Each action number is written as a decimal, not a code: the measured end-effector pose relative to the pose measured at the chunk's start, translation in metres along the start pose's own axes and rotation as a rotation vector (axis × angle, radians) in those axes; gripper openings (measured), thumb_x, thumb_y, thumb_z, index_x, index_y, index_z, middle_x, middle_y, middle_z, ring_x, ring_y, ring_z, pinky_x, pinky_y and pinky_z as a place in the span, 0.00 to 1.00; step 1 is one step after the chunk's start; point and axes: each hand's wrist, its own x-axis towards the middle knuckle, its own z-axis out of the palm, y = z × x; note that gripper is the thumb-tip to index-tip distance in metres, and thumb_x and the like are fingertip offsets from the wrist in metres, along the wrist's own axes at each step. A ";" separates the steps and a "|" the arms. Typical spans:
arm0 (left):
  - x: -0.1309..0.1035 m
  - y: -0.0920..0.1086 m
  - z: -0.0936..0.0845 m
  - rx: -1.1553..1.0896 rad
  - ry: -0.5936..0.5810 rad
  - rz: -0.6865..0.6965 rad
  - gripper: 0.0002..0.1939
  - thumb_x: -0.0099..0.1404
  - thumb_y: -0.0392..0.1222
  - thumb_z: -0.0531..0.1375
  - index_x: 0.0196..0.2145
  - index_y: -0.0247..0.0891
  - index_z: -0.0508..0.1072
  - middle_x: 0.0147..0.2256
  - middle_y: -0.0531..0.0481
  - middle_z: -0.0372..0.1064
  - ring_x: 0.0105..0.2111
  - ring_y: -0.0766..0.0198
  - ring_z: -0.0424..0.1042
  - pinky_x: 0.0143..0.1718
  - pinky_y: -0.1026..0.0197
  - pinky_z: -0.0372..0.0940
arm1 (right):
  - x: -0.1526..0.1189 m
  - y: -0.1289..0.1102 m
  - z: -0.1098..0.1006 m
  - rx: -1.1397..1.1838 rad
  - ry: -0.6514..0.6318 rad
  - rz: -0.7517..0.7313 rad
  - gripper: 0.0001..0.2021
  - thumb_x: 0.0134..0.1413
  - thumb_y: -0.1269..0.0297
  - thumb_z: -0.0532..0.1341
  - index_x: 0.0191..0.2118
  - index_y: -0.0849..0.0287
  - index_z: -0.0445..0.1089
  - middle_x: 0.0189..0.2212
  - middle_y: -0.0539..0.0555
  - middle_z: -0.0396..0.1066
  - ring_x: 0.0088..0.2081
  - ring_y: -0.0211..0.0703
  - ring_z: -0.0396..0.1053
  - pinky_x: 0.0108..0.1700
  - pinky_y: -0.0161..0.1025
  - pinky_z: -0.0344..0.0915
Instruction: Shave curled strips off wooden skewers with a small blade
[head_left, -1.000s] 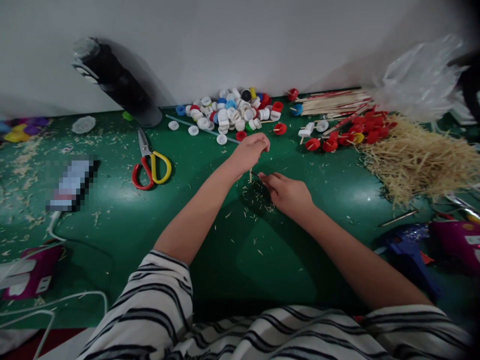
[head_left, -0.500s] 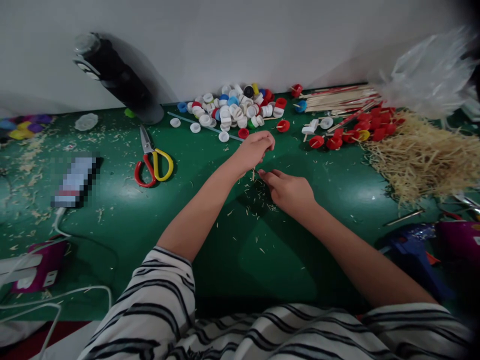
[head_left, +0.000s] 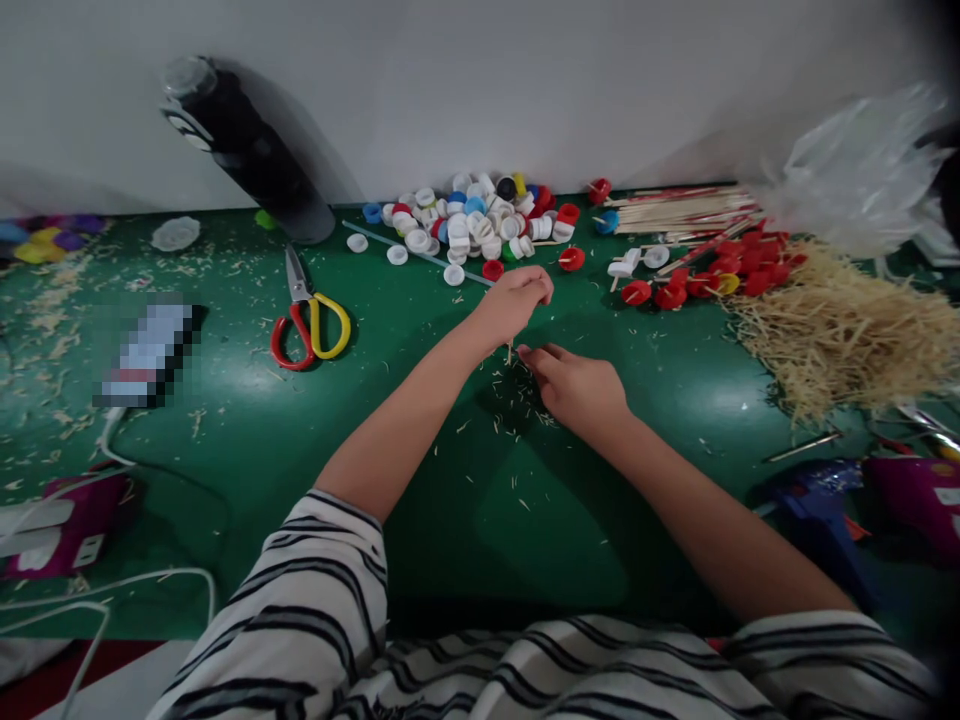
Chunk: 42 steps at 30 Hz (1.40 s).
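Observation:
My left hand [head_left: 516,302] is closed above the middle of the green table, fingers curled and turned away, so whatever it grips is hidden. Just below it, the tip of a thin pale stick [head_left: 510,352] shows. Close by on the right, my right hand [head_left: 583,390] pinches with thumb and forefinger at a spot near that tip; what lies in the pinch is too small to make out. Pale straw bits [head_left: 516,482] are scattered beneath both hands. Behind my left hand lies a pile of bottle caps [head_left: 480,225], mostly white.
Scissors [head_left: 309,310], a black bottle [head_left: 259,160] and a blurred phone [head_left: 150,350] are at left. To the right are red caps on sticks [head_left: 701,280], a bundle of wooden sticks [head_left: 679,210], shredded straw [head_left: 855,330], a plastic bag [head_left: 862,170] and a blue glue gun [head_left: 817,500].
The view has shifted slightly. Both hands keep nearly the same pose, close together over the straw bits, with no visible grasp or release.

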 end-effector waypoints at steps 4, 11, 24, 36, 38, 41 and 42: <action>-0.002 0.004 -0.002 -0.061 0.013 -0.065 0.14 0.68 0.33 0.51 0.24 0.37 0.62 0.20 0.59 0.45 0.17 0.76 0.47 0.20 0.68 0.43 | 0.000 0.000 -0.003 0.011 -0.027 -0.008 0.24 0.69 0.67 0.48 0.64 0.48 0.70 0.50 0.53 0.78 0.34 0.42 0.72 0.26 0.42 0.45; -0.002 0.005 -0.005 -0.089 0.018 -0.078 0.14 0.67 0.32 0.51 0.23 0.36 0.62 0.21 0.59 0.48 0.17 0.78 0.47 0.19 0.70 0.45 | -0.009 0.001 -0.005 0.045 -0.067 0.005 0.23 0.71 0.64 0.48 0.63 0.49 0.70 0.45 0.53 0.78 0.34 0.42 0.72 0.26 0.41 0.45; -0.002 0.003 -0.001 -0.043 0.026 -0.046 0.14 0.67 0.32 0.52 0.23 0.36 0.62 0.20 0.59 0.47 0.17 0.77 0.48 0.18 0.70 0.44 | 0.000 -0.005 -0.008 0.018 -0.100 0.003 0.26 0.69 0.66 0.45 0.66 0.47 0.67 0.50 0.55 0.77 0.34 0.42 0.70 0.27 0.41 0.45; 0.001 -0.002 -0.010 -0.134 0.011 -0.092 0.14 0.68 0.32 0.52 0.23 0.36 0.63 0.20 0.60 0.46 0.16 0.78 0.47 0.19 0.71 0.44 | -0.013 -0.002 -0.011 0.034 -0.107 -0.005 0.21 0.71 0.63 0.47 0.59 0.49 0.72 0.43 0.52 0.78 0.32 0.42 0.71 0.27 0.43 0.41; 0.001 -0.002 -0.010 -0.159 -0.001 -0.087 0.14 0.68 0.33 0.52 0.23 0.36 0.63 0.20 0.60 0.45 0.16 0.78 0.46 0.19 0.71 0.43 | -0.012 0.001 -0.009 0.087 -0.074 0.008 0.20 0.72 0.62 0.46 0.57 0.50 0.73 0.44 0.52 0.78 0.34 0.42 0.72 0.27 0.42 0.43; -0.001 0.000 -0.009 -0.204 -0.030 -0.102 0.15 0.69 0.34 0.52 0.23 0.37 0.62 0.19 0.61 0.45 0.15 0.78 0.45 0.18 0.70 0.41 | -0.010 0.005 -0.008 0.179 -0.018 0.034 0.19 0.72 0.60 0.47 0.55 0.51 0.73 0.46 0.52 0.79 0.38 0.42 0.74 0.27 0.40 0.46; -0.002 0.001 -0.008 -0.214 -0.035 -0.110 0.15 0.69 0.35 0.52 0.23 0.37 0.62 0.19 0.61 0.45 0.14 0.78 0.44 0.17 0.70 0.41 | -0.010 0.006 -0.007 0.207 0.005 0.038 0.19 0.72 0.60 0.47 0.54 0.52 0.73 0.46 0.51 0.79 0.38 0.42 0.74 0.28 0.40 0.47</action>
